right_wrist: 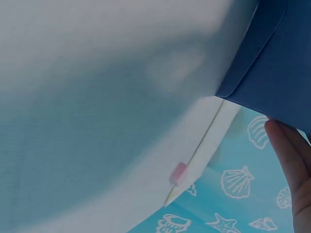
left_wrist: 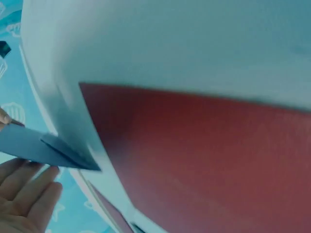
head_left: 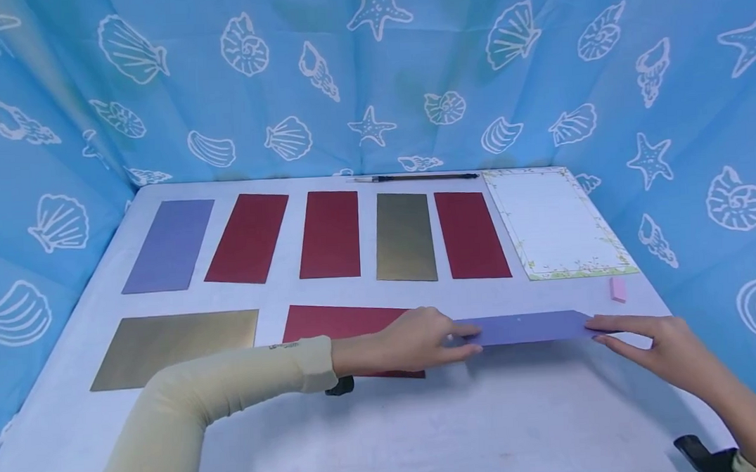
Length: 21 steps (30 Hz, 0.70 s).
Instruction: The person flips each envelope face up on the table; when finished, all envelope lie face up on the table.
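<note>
A purple envelope [head_left: 528, 328] hangs level just above the white table [head_left: 424, 431], held at both ends. My left hand [head_left: 461, 341] pinches its left end, thumb on top and fingers below, over a red envelope [head_left: 337, 322] that lies flat. My right hand [head_left: 600, 328] holds the right end with its fingers stretched out. In the left wrist view the purple envelope [left_wrist: 29, 145] shows its folded flap above my fingers [left_wrist: 29, 194], next to the red envelope [left_wrist: 204, 160]. The right wrist view shows the purple envelope [right_wrist: 282, 63] from below, above my fingers [right_wrist: 291, 160].
A gold envelope [head_left: 173, 343] lies at the front left. Behind it runs a row of several envelopes, purple [head_left: 169, 245], red [head_left: 248, 238] and gold [head_left: 405, 236]. Bordered letter paper [head_left: 557, 221], a pink eraser [head_left: 617, 289] and a dark pen [head_left: 420, 178] lie at the back right.
</note>
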### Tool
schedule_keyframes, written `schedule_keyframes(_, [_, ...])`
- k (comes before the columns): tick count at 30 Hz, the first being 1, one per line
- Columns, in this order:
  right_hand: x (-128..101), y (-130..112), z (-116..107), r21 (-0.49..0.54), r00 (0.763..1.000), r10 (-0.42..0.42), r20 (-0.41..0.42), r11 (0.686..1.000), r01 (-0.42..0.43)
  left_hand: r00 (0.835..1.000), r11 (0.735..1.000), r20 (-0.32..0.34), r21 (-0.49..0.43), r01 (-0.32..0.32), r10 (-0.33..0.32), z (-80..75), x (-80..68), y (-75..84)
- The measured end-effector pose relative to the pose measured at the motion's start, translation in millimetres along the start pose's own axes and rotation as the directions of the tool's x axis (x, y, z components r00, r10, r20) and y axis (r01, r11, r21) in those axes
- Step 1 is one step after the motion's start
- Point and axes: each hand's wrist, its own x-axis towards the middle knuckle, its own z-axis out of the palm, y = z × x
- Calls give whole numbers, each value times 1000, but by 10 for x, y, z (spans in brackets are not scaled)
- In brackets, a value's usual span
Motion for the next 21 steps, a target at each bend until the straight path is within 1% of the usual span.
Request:
schedule_keyframes(4, [89, -22, -27, -42, 998, 7, -59, 999, -10, 997, 997, -76, -66, -24, 19, -80, -4, -21])
schedule_keyframes(6, [127, -35, -48, -68, 998, 11, -67, 998, -15, 995, 997, -100, -70, -38, 31, -98, 0, -36])
schedule_keyframes(11, [194, -43, -88, -109, 999, 5, -54, 994, -11, 992, 998, -120, -40, -51, 46, -125, 8, -48])
schedule_keyframes(15, [230, -60, -114, -110, 999, 9, -46, 994, -14, 989, 998, -136, -27, -56, 52, -141, 10, -47])
schedule_keyframes(21, [268, -89, -151, -95, 999, 22, -38, 995, -26, 983, 996, -171, -57, -75, 64, -164, 22, -47])
